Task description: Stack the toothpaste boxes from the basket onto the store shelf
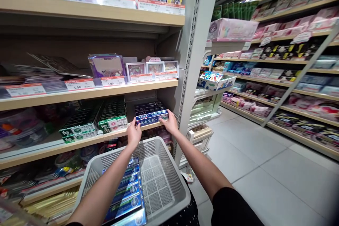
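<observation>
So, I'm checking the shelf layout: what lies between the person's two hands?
In the head view, blue boxes lie between the left hand and right hand, both touching them.

Navy boxes (150,117): white lettering. Basket (158,183): grey, mesh pattern. Basket boxes (128,192): blue, pale roundels. Shelf cartons (112,122): green/white. Price tags (79,84): white, red band. Sleeve (230,206): black. Garment (182,219): black, white dots.

Both hands (171,123) hold the ends of blue boxes (149,117) on a shelf (82,144), near a grey basket (173,169) containing blue cartons (129,191).
</observation>
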